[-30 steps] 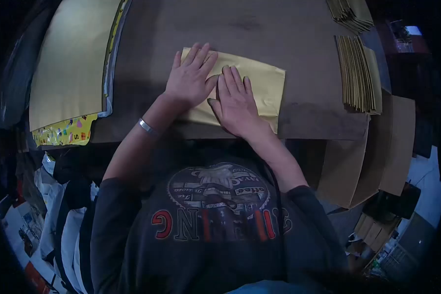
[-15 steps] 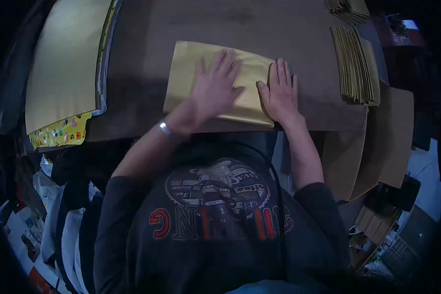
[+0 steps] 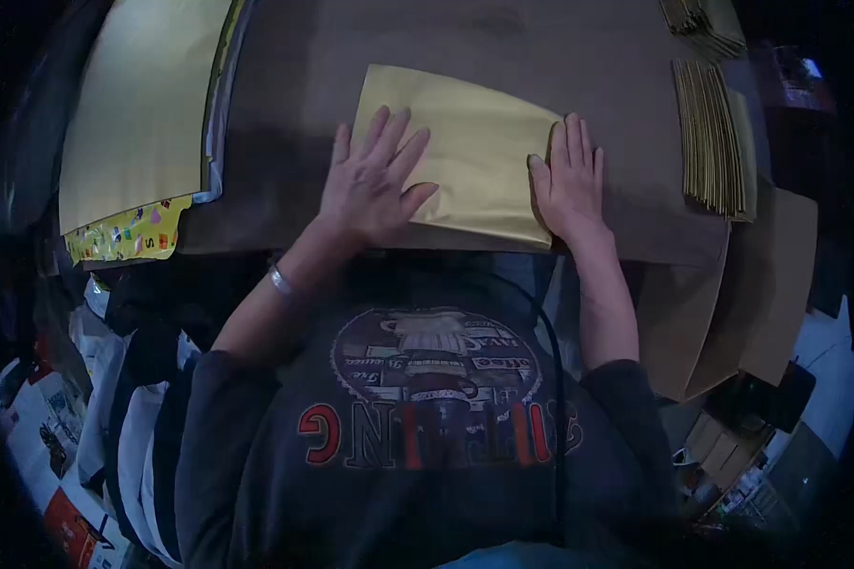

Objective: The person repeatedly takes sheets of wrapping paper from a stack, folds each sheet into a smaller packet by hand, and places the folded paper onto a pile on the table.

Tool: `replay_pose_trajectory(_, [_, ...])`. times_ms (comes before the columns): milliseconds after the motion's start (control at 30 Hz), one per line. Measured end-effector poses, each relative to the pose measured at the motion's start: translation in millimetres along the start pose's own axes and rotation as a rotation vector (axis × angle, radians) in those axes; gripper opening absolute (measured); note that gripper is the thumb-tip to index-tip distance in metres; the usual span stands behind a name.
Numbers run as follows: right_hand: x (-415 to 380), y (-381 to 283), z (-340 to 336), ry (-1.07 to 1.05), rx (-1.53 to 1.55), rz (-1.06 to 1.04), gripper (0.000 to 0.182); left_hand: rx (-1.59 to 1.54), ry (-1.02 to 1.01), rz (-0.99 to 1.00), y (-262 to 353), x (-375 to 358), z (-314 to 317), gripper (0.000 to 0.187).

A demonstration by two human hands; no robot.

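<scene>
A folded sheet of gold paper lies flat in front of me, close to the near edge of the brown table. Spread over the sheet's left edge is my left hand, palm down with fingers apart. Along the right edge of the paper my right hand rests flat, fingers straight and thumb out toward the sheet. Neither hand grips anything. The left hand hides part of the paper's left side.
Large gold sheets are piled at the left, over yellow patterned wrapping. At the right stands a stack of folded gold pieces, with another bundle behind it. An open cardboard box sits beyond the table's right side.
My left hand has slid left across the gold paper to its left edge. The right hand stays at the right edge. The whole view has shifted slightly.
</scene>
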State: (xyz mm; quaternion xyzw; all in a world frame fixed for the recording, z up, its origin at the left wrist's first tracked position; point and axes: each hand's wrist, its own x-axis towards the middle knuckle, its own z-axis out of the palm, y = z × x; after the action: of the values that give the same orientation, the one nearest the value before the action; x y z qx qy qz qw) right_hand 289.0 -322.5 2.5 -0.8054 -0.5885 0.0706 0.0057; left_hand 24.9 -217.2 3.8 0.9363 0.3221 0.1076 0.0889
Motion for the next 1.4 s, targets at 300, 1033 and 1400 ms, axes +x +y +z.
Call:
replay_pose_trajectory(300, [15,-99,-4,0.077,0.208,-0.140,0.076,0.072,-0.077,-0.003,-11,-4,-9,0.063])
replay_pose_trajectory(1033, [-30,-42,18,0.413,0.485,-0.202,0.056,0.148,-0.004,0.037,-16,-7,7,0.065])
replay_pose_trajectory(1400, [-42,-19,13,0.276,0.157,-0.120,0.047,0.108,-0.135,0.069,26,-3,-3,0.062])
